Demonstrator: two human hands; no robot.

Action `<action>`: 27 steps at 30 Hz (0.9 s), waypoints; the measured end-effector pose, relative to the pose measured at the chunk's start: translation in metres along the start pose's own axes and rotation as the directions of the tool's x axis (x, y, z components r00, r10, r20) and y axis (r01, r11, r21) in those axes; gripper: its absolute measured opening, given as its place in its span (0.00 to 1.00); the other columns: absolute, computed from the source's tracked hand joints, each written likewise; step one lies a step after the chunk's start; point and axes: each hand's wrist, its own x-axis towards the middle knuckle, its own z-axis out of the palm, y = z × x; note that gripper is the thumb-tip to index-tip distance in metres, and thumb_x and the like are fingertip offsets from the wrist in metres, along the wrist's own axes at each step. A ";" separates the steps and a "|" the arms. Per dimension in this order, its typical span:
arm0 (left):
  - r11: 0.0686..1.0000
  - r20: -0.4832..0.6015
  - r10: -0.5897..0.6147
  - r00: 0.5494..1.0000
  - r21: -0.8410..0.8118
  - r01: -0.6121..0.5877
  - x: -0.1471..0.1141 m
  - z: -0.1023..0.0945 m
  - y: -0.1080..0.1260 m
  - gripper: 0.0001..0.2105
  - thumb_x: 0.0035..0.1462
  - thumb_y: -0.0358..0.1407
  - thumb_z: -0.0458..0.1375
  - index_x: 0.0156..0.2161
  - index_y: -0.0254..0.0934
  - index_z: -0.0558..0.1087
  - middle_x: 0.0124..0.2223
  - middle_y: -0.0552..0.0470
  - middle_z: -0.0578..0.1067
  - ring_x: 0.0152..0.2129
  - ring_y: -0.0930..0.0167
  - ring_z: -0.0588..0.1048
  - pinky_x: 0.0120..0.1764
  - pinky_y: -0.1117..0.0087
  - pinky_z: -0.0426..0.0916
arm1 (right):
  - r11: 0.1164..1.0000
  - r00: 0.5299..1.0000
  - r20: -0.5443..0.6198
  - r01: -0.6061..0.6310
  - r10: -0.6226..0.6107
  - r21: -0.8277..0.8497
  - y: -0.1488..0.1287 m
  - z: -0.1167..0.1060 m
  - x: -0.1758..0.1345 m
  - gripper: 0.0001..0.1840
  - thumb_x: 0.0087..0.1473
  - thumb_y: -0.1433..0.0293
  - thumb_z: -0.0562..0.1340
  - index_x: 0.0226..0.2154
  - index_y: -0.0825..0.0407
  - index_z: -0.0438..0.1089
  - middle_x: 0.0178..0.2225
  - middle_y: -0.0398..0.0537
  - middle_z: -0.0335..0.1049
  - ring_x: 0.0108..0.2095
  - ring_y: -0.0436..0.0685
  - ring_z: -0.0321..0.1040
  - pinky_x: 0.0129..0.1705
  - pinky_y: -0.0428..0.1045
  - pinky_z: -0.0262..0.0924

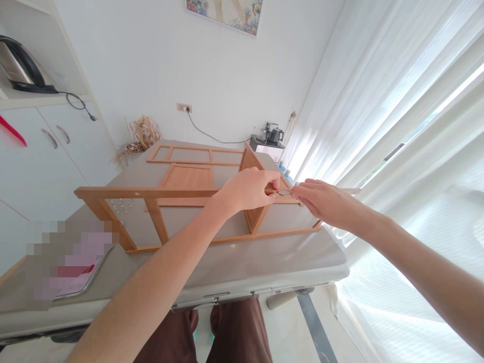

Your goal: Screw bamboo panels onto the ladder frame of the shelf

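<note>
Frame [177, 192] of brown wood stands on the grey table [227, 259], before the seated person, its long rails running left to right. Left hand [249, 189] is closed over the upper rail, thumb and forefinger pinching it right of the middle. Right hand [317, 201], just to the right, has its fingertips drawn narrowly together on the right end of a thin metal piece [283, 192]; its exact form I cannot tell. Below the left hand, an upright wooden panel [249, 160] runs from the lower rail toward the far side. Flat on the table beyond are a wooden board [191, 177] and, farther still, a second frame [189, 162] with crossbars. Small fittings [121, 201] lie near the left end. Far right, noted: a dark kettle [277, 134] on a stand, beside white curtains [340, 96].
</note>
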 end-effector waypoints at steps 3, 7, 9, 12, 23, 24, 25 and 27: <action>1.000 -0.008 0.009 1.000 -0.002 -0.009 0.000 0.000 0.000 0.05 0.57 0.37 0.56 0.39 0.45 0.72 0.32 0.55 0.77 0.26 0.70 0.71 0.27 0.69 0.55 | 0.999 1.000 -0.016 0.020 -0.020 -0.027 -0.001 -0.002 0.000 0.14 0.66 0.73 0.48 0.32 0.50 0.65 0.24 0.44 0.62 0.29 0.54 0.57 0.31 0.49 0.47; 1.000 -0.013 0.016 1.000 0.000 -0.016 0.001 -0.001 0.000 0.05 0.57 0.37 0.56 0.38 0.44 0.72 0.31 0.55 0.77 0.26 0.70 0.71 0.26 0.69 0.54 | 0.998 0.999 -0.020 0.040 -0.041 -0.046 -0.001 -0.002 -0.001 0.15 0.66 0.73 0.47 0.33 0.50 0.66 0.23 0.45 0.60 0.28 0.54 0.56 0.30 0.48 0.47; 1.000 -0.013 0.017 1.000 0.001 -0.017 0.001 -0.001 0.000 0.05 0.57 0.37 0.56 0.38 0.45 0.72 0.31 0.55 0.76 0.26 0.70 0.70 0.26 0.69 0.54 | 0.999 0.999 -0.015 0.034 -0.035 -0.031 0.000 -0.001 -0.001 0.15 0.66 0.73 0.47 0.32 0.50 0.65 0.23 0.45 0.61 0.28 0.54 0.56 0.30 0.48 0.47; 1.000 -0.009 0.006 1.000 0.005 -0.006 0.001 -0.001 0.000 0.05 0.57 0.38 0.56 0.38 0.45 0.72 0.30 0.55 0.75 0.25 0.70 0.70 0.26 0.69 0.54 | 1.000 1.000 -0.023 -0.012 0.013 0.027 -0.001 0.003 -0.002 0.15 0.66 0.73 0.47 0.32 0.50 0.64 0.25 0.45 0.62 0.28 0.54 0.58 0.30 0.49 0.49; 1.000 0.002 -0.011 1.000 -0.016 0.011 0.000 -0.001 0.001 0.07 0.56 0.40 0.56 0.40 0.45 0.72 0.33 0.54 0.77 0.25 0.70 0.70 0.25 0.70 0.54 | 0.975 0.991 -0.066 -0.103 0.118 0.195 -0.011 0.030 -0.009 0.13 0.68 0.69 0.46 0.35 0.48 0.63 0.34 0.49 0.72 0.35 0.58 0.67 0.34 0.51 0.58; 1.000 0.001 -0.011 1.000 -0.018 0.011 0.000 -0.001 0.000 0.06 0.57 0.40 0.56 0.40 0.45 0.72 0.33 0.54 0.77 0.26 0.70 0.71 0.25 0.70 0.54 | 0.976 0.991 -0.069 -0.104 0.119 0.191 -0.011 0.029 -0.010 0.13 0.67 0.70 0.47 0.35 0.48 0.63 0.34 0.48 0.71 0.35 0.57 0.67 0.34 0.51 0.58; 1.000 -0.001 -0.011 1.000 -0.018 0.011 0.000 -0.001 0.000 0.06 0.57 0.39 0.56 0.40 0.46 0.72 0.33 0.54 0.77 0.26 0.70 0.71 0.25 0.70 0.54 | 0.977 0.991 -0.070 -0.102 0.117 0.185 -0.011 0.028 -0.010 0.12 0.67 0.70 0.47 0.35 0.48 0.63 0.33 0.48 0.71 0.34 0.57 0.67 0.33 0.50 0.57; 1.000 -0.007 -0.010 1.000 -0.013 0.010 0.001 0.000 -0.001 0.06 0.57 0.39 0.56 0.39 0.46 0.72 0.33 0.54 0.77 0.26 0.70 0.71 0.25 0.70 0.54 | 0.982 0.991 -0.070 -0.098 0.110 0.161 -0.011 0.025 -0.010 0.12 0.67 0.71 0.47 0.34 0.49 0.62 0.31 0.47 0.69 0.33 0.56 0.66 0.33 0.50 0.56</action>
